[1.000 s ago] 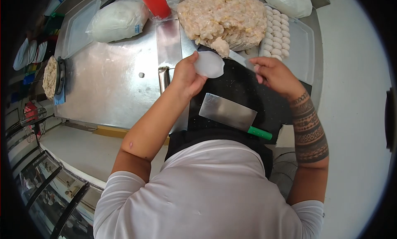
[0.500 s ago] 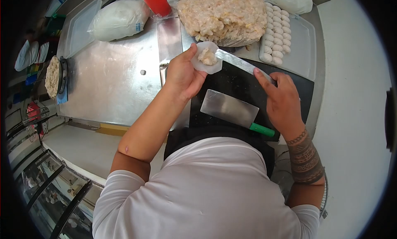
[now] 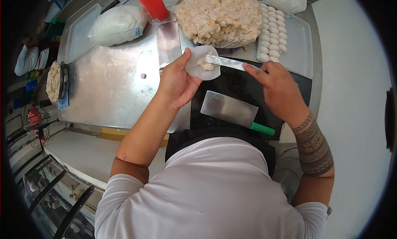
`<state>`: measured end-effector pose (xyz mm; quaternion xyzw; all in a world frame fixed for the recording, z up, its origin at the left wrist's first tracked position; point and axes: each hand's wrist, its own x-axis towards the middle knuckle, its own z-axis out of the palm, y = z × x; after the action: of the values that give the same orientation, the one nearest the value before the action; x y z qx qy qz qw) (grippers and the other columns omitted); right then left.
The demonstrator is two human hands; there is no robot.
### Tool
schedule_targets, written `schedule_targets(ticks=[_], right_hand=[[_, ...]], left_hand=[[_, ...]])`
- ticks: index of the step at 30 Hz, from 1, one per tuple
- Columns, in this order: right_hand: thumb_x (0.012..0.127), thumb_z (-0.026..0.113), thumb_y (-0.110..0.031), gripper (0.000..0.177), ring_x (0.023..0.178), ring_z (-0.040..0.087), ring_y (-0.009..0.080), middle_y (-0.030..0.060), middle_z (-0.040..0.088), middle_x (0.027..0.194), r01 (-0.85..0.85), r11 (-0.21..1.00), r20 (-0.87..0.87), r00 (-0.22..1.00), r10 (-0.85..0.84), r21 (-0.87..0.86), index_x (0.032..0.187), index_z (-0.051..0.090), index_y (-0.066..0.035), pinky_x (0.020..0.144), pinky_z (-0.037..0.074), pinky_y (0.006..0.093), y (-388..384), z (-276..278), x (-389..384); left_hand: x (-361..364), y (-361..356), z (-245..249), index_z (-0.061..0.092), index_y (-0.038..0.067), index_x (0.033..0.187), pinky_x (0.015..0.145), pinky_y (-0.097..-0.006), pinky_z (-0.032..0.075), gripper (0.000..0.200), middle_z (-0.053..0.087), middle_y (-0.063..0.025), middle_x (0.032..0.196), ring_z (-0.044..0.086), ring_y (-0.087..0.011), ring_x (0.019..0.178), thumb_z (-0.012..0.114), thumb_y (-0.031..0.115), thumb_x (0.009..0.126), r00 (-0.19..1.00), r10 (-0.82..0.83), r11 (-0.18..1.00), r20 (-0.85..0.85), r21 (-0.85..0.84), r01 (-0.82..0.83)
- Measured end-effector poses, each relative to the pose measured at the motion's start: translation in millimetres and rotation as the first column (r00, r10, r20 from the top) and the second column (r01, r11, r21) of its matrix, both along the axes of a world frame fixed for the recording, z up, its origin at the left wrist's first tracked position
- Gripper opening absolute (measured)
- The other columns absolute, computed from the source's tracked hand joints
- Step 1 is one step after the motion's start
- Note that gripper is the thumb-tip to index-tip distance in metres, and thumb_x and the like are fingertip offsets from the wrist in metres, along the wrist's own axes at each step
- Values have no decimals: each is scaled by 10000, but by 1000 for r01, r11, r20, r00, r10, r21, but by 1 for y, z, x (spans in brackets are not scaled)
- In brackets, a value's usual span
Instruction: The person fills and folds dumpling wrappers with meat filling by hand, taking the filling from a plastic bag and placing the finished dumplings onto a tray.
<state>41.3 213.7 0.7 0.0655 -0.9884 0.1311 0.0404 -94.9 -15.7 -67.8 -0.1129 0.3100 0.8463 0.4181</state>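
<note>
A thin white dumpling wrapper (image 3: 212, 74) lies across the fingers of my left hand (image 3: 177, 80), its thumb at the wrapper's edge. On the wrapper sits a small lump of pale filling (image 3: 204, 65). My right hand (image 3: 281, 88) is closed around a flat metal spatula (image 3: 227, 62), index finger stretched along it, and the tip touches the filling. Below the hands a cleaver (image 3: 230, 108) with a green handle rests on the black board (image 3: 235, 82). Behind them rises a large mound of pale, chunky filling (image 3: 219, 17).
Rows of white dumplings (image 3: 271, 34) fill a tray at the right of the mound. A white-filled plastic bag (image 3: 118, 25) and a red bottle (image 3: 151, 5) stand at the back left. A round container of pale filling (image 3: 53, 82) is at the left table edge. Another person (image 3: 28, 59) is far left.
The spatula has moved left, its tip now over the filling instead of the wrapper's edge. My left hand has shifted slightly left, and the wrapper looks flatter and more open.
</note>
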Motion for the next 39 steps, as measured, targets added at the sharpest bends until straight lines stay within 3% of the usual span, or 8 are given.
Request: schedule_targets(ticks=[8,11,13,19,23,28,31,39], right_hand=[[851,551,42,546,889,612,312,130,583,927,-69,997,8,998,69,-28,1343,678,-159,824,531,423,13,-1,-11],[876,554,-10,479,904,644,329,146,622,927,71,995,157,984,-81,68,1317,691,-138,805,551,433,26,8,-25],[912,557,-77,345,900,680,330,153,668,926,172,937,111,970,-215,304,1211,724,-117,764,577,449,34,0,-40],[944,557,-120,175,916,714,303,160,712,949,89,887,156,972,-177,453,1017,713,-87,726,598,455,33,-28,-76],[935,561,-103,235,951,714,322,171,714,965,59,914,285,940,-186,402,1108,720,-98,771,593,442,33,-9,-68],[897,540,5,475,895,663,334,154,674,939,32,965,287,957,46,-260,1330,668,-145,841,546,427,34,7,-45],[887,529,45,513,914,626,313,119,628,938,-57,994,124,990,69,-95,1340,662,-153,838,531,428,14,-15,-24],[891,544,9,467,948,645,314,127,641,958,80,995,129,988,-87,58,1298,699,-159,835,540,437,39,11,-18]], left_hand=[[-10,-6,-11,441,-83,1404,1182,-534,422,451,569,-232,1400,550,-367,1348,395,264,1119,989,-18,989,145,145,-3],[-16,-3,-26,439,-84,1397,1173,-542,432,445,565,-236,1399,554,-373,1340,399,259,1116,980,94,995,174,1,-96],[-17,-3,-39,444,-76,1390,1164,-539,444,437,569,-229,1392,566,-365,1326,419,259,1110,981,80,996,177,-42,-74],[-7,4,-52,453,-62,1385,1160,-532,452,426,576,-215,1384,581,-355,1306,492,242,1089,975,70,994,209,-92,-51],[-9,2,-58,453,-67,1381,1159,-530,454,427,573,-218,1386,579,-355,1309,505,236,1085,971,87,995,222,-74,-73],[-10,4,-48,436,-90,1387,1164,-544,444,441,554,-248,1404,558,-373,1332,474,237,1093,967,71,993,244,79,-93],[-7,4,-32,420,-97,1402,1177,-554,424,455,541,-258,1419,549,-381,1341,445,244,1100,971,27,983,238,168,-68],[-2,-3,-17,420,-85,1414,1179,-543,420,467,550,-243,1423,547,-375,1348,444,258,1099,991,69,991,113,109,-82]])
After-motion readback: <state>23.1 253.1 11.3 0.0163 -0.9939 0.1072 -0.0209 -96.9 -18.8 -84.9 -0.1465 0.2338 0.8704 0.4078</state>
